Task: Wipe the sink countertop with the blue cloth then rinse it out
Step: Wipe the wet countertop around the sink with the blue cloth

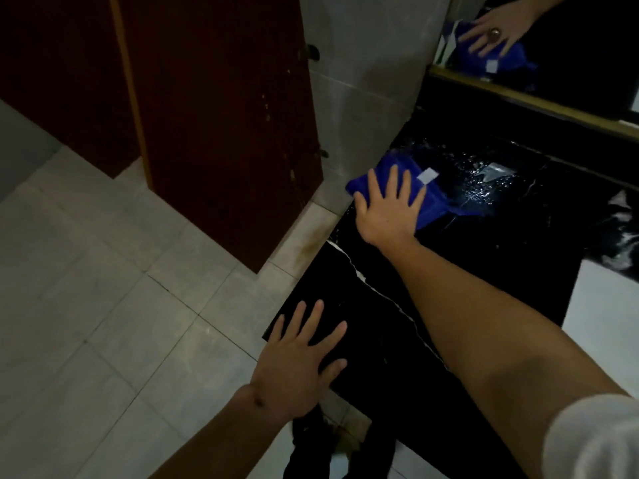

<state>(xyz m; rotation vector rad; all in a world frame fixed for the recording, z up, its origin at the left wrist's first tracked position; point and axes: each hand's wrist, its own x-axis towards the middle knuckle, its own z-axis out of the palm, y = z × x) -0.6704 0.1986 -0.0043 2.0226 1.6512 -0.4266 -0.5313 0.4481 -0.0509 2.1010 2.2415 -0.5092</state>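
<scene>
At nine o'clock stands one dark red wooden door (221,126) above the pale grey tiled floor (103,288), which lies open toward seven o'clock. At six o'clock the left hand (301,361) rests flat, fingers straight, on the near corner of the one glossy black stone countertop (484,236). At two o'clock the right hand (389,207) presses, fingers spread, on the single blue cloth (397,178) at the counter's left edge beside the grey wall (363,63). Wet counter spreads rightward. At one o'clock one mirror (570,46) reflects both.
</scene>
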